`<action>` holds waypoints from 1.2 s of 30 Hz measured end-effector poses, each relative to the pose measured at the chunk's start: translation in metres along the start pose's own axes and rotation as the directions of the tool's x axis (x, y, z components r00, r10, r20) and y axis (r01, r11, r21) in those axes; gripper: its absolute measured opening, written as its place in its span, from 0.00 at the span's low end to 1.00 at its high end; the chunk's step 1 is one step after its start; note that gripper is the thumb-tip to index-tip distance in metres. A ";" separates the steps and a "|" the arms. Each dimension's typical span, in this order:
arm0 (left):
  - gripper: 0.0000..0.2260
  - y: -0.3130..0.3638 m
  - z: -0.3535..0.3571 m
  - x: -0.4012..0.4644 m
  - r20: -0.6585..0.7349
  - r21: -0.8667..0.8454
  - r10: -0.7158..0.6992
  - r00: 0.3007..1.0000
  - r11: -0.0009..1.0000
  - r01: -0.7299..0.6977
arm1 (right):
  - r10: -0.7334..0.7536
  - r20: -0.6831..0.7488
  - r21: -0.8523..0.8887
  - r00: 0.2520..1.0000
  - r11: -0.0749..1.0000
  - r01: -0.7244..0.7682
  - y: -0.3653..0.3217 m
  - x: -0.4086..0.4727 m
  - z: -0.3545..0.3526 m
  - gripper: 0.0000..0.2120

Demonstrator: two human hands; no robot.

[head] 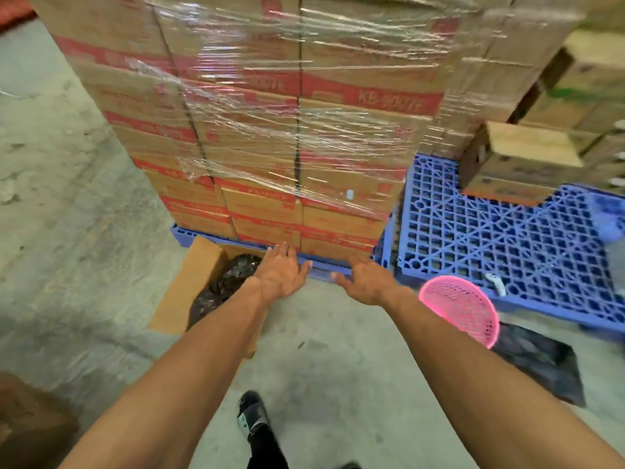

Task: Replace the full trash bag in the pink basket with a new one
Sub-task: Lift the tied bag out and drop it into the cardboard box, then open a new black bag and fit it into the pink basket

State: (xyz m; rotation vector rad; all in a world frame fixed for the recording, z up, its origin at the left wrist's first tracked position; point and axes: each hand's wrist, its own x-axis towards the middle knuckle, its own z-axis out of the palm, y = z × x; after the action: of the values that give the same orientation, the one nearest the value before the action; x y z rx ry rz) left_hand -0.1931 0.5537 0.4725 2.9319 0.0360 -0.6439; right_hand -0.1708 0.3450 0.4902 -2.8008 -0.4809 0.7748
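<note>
The pink basket (pixel 463 308) lies tipped on its side on the concrete floor at the right, its mouth facing me, with no bag in it. A flat black trash bag (pixel 541 360) lies on the floor right behind and below it. Another black bag (pixel 226 286), full and crumpled, sits inside an open cardboard box (pixel 189 286) at the left. My left hand (pixel 282 272) is stretched out over that box's right edge, fingers apart, holding nothing. My right hand (pixel 367 282) is held out beside it, left of the basket, also open and holding nothing.
A tall stack of shrink-wrapped cartons (pixel 287 130) stands on a blue pallet (pixel 324 265) straight ahead. A second blue pallet (pixel 507 238) at the right carries loose cartons (pixel 514 164). My shoe (pixel 252 414) shows below. A brown object (pixel 30 421) sits at the bottom left.
</note>
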 end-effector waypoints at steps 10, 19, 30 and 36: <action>0.32 0.185 -0.001 -0.017 0.029 -0.030 0.171 0.985 0.985 -0.171 | 0.184 -0.068 0.132 0.981 0.976 -0.174 0.156 -0.110 -0.023 0.37; 0.29 0.328 0.008 0.035 0.077 0.065 0.277 0.958 0.957 -0.282 | 0.306 -0.072 0.183 0.949 0.940 -0.289 0.301 -0.143 -0.023 0.35; 0.28 0.518 0.008 0.118 0.184 0.096 0.402 0.897 0.901 -0.423 | 0.436 -0.053 0.256 0.898 0.875 -0.410 0.493 -0.153 -0.063 0.33; 0.26 0.619 0.033 0.139 0.248 0.092 0.406 0.880 0.894 -0.439 | 0.503 -0.013 0.362 0.864 0.808 -0.464 0.599 -0.174 -0.062 0.33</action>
State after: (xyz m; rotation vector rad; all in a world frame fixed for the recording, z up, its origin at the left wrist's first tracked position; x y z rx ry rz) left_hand -0.0474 -0.0649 0.4661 2.8287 -0.6865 -0.9204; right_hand -0.1257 -0.2792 0.4611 -2.6162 0.3857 0.7001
